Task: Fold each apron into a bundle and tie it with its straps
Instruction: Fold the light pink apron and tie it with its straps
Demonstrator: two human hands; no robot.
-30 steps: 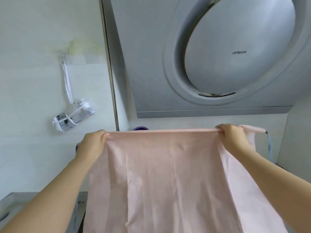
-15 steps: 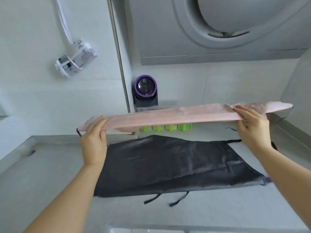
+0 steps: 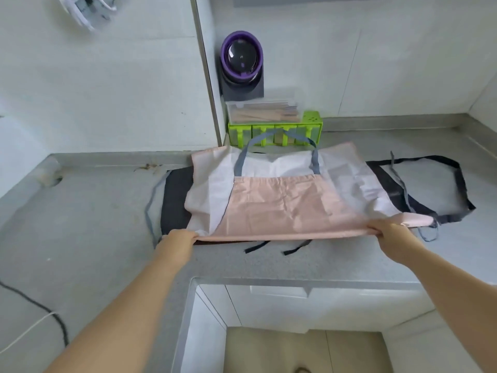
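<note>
Pink apron (image 3: 282, 205): lies doubled over on the counter (image 3: 94, 211), folded edge toward you, pale underside showing at both flanks. It sits on top of the black apron (image 3: 176, 200), which is spread flat beneath it.

Straps: the grey neck strap (image 3: 240, 157) loops off the far edge, toward the green organiser (image 3: 274, 130). The grey waist straps (image 3: 150, 200) trail loose off both sides.

Hands: your left hand (image 3: 178, 240) pinches the near-left end of the fold, fingers curled into the cloth. Your right hand (image 3: 390, 235) grips the fold near its right end the same way, and the edge runs taut between them.

Step, as I judge it: first lengthwise fold set down, bundle not yet made, nothing tied.

Next: probably release, smooth, and fold the flanks in to narrow it. Keep the waist straps free for tying, and avoid catching the black apron's straps underneath.
</note>
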